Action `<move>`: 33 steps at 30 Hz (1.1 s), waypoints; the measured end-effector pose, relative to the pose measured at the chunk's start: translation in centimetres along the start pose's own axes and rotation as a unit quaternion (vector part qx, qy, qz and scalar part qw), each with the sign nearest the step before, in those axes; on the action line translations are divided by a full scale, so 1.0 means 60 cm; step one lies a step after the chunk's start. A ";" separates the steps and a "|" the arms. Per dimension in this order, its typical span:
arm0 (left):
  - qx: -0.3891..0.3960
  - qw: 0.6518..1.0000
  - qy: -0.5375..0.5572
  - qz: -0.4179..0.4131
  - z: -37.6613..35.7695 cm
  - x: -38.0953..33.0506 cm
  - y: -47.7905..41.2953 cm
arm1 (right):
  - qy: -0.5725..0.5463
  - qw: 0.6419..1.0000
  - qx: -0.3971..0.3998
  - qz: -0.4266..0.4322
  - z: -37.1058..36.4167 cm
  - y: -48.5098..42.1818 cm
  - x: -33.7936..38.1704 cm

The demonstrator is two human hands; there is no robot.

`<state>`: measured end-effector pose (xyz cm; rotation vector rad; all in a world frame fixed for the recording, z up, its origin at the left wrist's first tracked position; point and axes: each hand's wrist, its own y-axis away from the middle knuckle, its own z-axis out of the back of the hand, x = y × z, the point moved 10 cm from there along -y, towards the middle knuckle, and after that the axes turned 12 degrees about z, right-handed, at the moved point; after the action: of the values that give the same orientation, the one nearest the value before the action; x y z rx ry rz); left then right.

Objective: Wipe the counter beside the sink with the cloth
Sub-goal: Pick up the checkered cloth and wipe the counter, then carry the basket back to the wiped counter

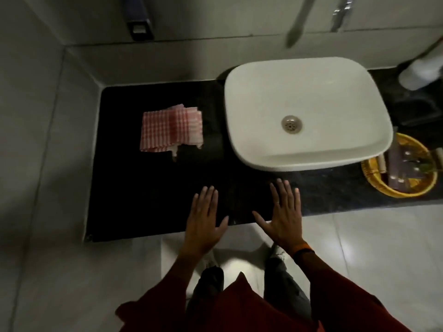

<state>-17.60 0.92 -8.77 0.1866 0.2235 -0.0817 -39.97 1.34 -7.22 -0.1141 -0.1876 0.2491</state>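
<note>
A folded red-and-white checked cloth (171, 130) lies on the black counter (134, 192), left of the white basin sink (306, 111). My left hand (205, 221) hovers flat, fingers spread, over the counter's front edge, well below and right of the cloth. My right hand (282, 216) is held the same way beside it, in front of the sink, with a ring on one finger and an orange band at the wrist. Both hands hold nothing.
A yellow basket (398, 190) with small items stands on the counter right of the sink. A white container (419, 73) sits at the back right. A tap spout (297, 22) hangs above the sink. Grey tiled walls close the counter at the left and back.
</note>
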 end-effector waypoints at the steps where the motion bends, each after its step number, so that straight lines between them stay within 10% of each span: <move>1: 0.011 1.000 0.004 -0.007 -0.009 -0.050 -0.003 | 0.005 1.000 -0.010 -0.008 0.014 0.010 -0.037; 17: 0.031 0.987 0.126 -0.095 -0.040 -0.736 -0.138 | 0.011 0.978 -0.092 -0.189 0.230 0.082 -0.678; 26: 0.115 0.958 0.212 0.153 -0.077 -0.812 -0.261 | -0.262 0.876 -0.102 -0.391 0.199 0.102 -0.852; 33: 0.178 0.923 0.283 0.188 -0.075 -0.773 -0.213 | -0.238 0.900 -0.102 -0.350 0.221 0.137 -0.798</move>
<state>-64.92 -7.95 -4.78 0.6149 0.7485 0.3234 -90.10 -1.78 -3.56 -0.1844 -0.7257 -0.4744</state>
